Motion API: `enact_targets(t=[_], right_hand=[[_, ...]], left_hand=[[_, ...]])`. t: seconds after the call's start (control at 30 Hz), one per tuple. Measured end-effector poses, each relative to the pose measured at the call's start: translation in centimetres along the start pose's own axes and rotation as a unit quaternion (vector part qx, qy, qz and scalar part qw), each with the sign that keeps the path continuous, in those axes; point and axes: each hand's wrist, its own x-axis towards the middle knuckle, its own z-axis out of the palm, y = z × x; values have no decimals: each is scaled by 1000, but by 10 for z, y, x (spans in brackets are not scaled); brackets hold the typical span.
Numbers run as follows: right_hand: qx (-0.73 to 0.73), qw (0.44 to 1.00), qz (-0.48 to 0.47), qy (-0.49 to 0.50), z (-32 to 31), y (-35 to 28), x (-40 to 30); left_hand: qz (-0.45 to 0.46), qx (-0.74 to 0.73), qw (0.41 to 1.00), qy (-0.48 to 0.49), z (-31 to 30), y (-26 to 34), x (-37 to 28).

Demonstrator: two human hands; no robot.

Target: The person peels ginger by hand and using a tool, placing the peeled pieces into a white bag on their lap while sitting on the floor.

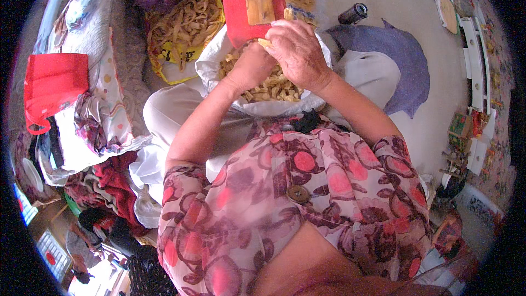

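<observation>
My right hand [298, 51] pinches a small pale-yellow piece [265, 42] between its fingertips and thumb. Close beside it, my left hand [253, 65] is bent over an open white sack [259, 109], its fingertips mostly hidden; whether they grip anything I cannot tell. Many short, pale-yellow rolled or folded pieces [273, 90] fill the sack, which sits between my bent legs. Just beyond the hands, a wooden block with a thin metal rod [259, 4] rests on a red padded cloth [233, 20].
Left of the sack, a yellow plastic bag [158, 63] holds tangled tan strips [185, 24]. A clear plastic packet [304, 2] lies beyond my right hand, near a dark cylinder [352, 13]. Blue-grey cloth [394, 65] spreads right. A red bag [57, 82] lies far left.
</observation>
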Motion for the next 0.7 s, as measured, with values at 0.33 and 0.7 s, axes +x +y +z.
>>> enact_targets(t=[0.33, 0.7], right_hand=[[661, 583, 473, -10, 12, 14, -8], [219, 926, 284, -115, -8, -10, 7]], left_hand=[[240, 103, 929, 263, -13, 30, 3], [172, 61, 957, 225, -14, 7, 7]])
